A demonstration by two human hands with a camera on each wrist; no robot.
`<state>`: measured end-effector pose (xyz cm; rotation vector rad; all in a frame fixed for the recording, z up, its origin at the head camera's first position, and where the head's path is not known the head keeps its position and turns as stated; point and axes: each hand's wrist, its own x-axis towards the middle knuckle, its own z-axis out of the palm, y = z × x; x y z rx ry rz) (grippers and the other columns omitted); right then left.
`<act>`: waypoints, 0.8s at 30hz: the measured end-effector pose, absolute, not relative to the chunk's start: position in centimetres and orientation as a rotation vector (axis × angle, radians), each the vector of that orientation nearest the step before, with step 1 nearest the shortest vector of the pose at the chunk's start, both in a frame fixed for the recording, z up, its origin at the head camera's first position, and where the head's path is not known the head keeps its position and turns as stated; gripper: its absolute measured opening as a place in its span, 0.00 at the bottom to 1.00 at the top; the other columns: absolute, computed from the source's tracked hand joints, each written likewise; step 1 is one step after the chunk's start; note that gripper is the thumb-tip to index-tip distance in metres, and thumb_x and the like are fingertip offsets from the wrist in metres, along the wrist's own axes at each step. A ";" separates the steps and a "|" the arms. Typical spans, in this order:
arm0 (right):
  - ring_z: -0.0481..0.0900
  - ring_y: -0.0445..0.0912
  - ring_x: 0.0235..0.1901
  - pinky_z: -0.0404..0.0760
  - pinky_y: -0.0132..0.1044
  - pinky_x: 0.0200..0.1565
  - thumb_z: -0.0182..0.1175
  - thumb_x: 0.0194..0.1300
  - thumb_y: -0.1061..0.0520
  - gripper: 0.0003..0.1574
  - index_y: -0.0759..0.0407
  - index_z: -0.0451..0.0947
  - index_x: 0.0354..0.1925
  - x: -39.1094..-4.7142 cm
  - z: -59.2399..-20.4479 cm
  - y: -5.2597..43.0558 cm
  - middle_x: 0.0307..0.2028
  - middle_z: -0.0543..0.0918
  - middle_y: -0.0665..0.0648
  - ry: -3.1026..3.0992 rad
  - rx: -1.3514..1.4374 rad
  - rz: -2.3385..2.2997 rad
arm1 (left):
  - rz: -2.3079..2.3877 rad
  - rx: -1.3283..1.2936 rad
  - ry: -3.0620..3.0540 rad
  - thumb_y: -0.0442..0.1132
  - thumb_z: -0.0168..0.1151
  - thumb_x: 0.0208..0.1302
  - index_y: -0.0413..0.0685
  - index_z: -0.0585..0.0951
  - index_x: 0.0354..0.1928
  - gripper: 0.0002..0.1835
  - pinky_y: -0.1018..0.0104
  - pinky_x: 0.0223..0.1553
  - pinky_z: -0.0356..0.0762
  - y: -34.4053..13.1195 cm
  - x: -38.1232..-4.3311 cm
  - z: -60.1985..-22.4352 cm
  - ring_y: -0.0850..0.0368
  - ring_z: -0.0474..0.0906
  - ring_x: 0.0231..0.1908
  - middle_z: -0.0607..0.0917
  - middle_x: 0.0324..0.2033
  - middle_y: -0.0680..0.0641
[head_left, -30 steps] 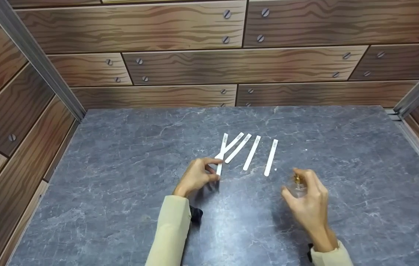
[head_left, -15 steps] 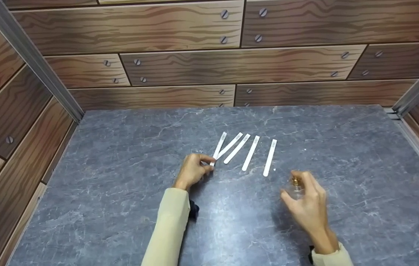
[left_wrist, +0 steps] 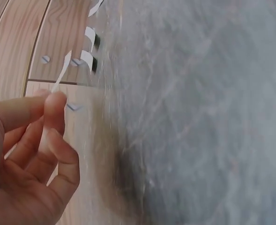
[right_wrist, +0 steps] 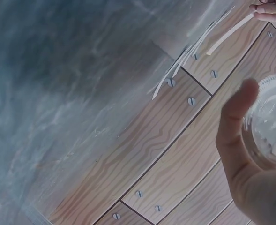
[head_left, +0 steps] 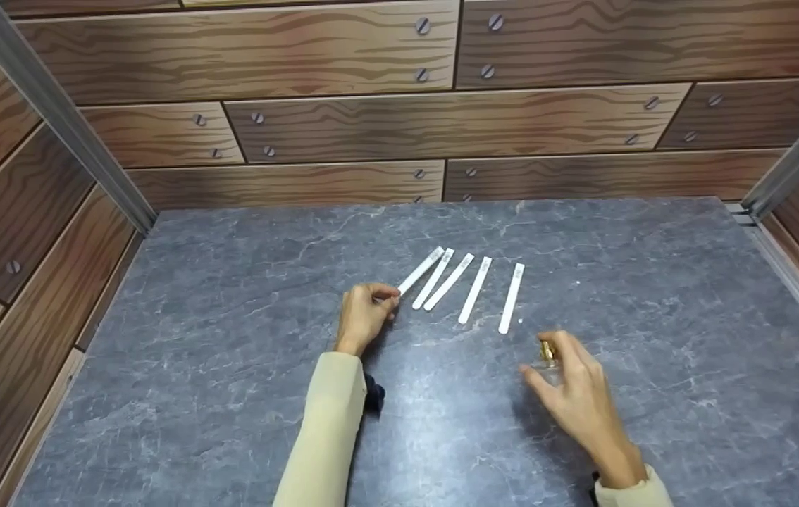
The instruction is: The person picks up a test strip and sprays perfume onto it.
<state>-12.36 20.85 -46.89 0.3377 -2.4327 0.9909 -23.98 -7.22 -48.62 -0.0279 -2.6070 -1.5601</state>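
Note:
My left hand [head_left: 361,317] pinches the near end of a white paper test strip [head_left: 419,271] between thumb and fingertips. In the left wrist view that strip [left_wrist: 63,70] sticks up from the fingertips, lifted off the table. Several more white strips [head_left: 475,290] with small dark print at their far ends lie fanned to its right. My right hand [head_left: 579,394] grips a small clear glass perfume bottle with a gold spray top [head_left: 548,351], above the table right of the strips. Its round ribbed glass base [right_wrist: 269,124] shows in the right wrist view; the palm hides part of it.
The grey marble-patterned table [head_left: 230,296] runs back to a wood-patterned wall [head_left: 343,127]. Metal posts [head_left: 82,141] stand at the back corners. A tiny white speck [head_left: 520,320] lies beside the rightmost strip.
My left hand has drawn its strip up and left, off the strip it crossed, and the strip now slants more to the right. The right hand with the bottle has shifted slightly left.

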 end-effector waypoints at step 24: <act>0.80 0.53 0.47 0.81 0.59 0.50 0.71 0.60 0.62 0.41 0.61 0.67 0.69 -12.2 -46.7 21.3 0.53 0.77 0.59 -2.851 0.612 1.084 | -1.446 -0.094 -2.824 0.29 0.63 0.65 0.32 0.77 0.63 0.24 0.50 0.54 0.78 -7.0 -22.6 -47.6 0.45 0.81 0.46 0.83 0.53 0.33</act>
